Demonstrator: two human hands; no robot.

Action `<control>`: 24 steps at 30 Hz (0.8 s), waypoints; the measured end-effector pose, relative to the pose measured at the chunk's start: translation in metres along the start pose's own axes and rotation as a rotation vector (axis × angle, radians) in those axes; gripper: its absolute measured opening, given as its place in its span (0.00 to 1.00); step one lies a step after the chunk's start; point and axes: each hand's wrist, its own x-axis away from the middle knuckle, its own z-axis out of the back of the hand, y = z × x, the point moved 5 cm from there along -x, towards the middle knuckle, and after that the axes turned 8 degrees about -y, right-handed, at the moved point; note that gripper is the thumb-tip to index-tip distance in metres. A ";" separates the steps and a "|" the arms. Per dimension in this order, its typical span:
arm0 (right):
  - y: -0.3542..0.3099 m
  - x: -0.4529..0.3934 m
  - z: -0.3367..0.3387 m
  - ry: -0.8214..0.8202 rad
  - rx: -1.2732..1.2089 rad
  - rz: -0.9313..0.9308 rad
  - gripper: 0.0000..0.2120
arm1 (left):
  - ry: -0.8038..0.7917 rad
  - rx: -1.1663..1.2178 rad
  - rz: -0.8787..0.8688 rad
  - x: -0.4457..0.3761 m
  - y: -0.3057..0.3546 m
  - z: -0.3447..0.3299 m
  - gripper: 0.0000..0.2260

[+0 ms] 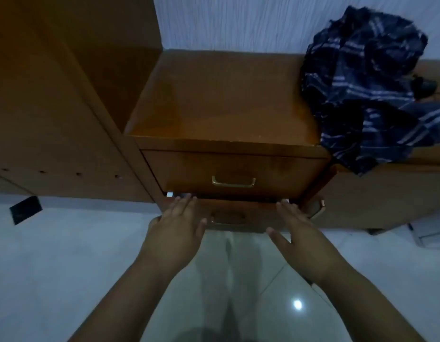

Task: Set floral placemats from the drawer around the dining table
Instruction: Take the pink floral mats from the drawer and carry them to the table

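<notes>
Both hands were down at the lower drawer, centre of the frame, which stood open just a crack. The left hand lay flat on its front at the left end, fingers straight and together, gripping nothing. The right hand pressed flat at the right end, thumb spread, also empty. A pale sliver showed in the gap; whether it was a placemat, I couldn't tell. Above, the upper drawer sat closed. A dark plaid cloth slumped at upper right.

Lower wood drawer slightly ajar, brass handle; contents barely visible thru gap.
</notes>
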 end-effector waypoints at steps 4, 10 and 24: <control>0.008 -0.024 -0.015 -0.026 0.154 0.036 0.36 | 0.001 -0.054 -0.028 -0.022 -0.016 -0.023 0.28; 0.007 -0.046 -0.029 -0.025 0.175 -0.008 0.36 | -0.017 -0.003 0.012 -0.041 -0.022 -0.035 0.28; 0.028 -0.056 -0.055 -0.081 0.258 -0.053 0.40 | -0.086 -0.112 0.046 -0.049 -0.030 -0.069 0.34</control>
